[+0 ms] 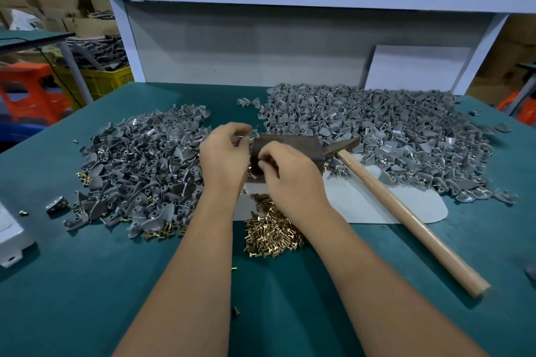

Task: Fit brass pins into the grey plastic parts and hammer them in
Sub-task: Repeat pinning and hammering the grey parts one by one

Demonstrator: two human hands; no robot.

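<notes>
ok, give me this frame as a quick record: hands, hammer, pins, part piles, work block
left hand: pinching a small grey part at the block's left edge
right hand: fingers curled over the dark block; what it holds is hidden
hammer: lying on the table, unheld, head beside the block
brass pins: loose heap between the forearms
left pile: grey parts, some pins mixed in
right pile: grey parts, larger
table: green mat

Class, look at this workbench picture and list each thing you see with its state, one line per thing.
left hand: fingers curled, pinching a small grey part.
right hand: fingers curled at the metal block; what it holds is hidden.
hammer: lying flat on the bench, unheld.
brass pins: loose heap between the forearms.
left grey pile: heaped, brass pins mixed in.
right grey pile: heaped.
metal block: resting on the bench.
</notes>
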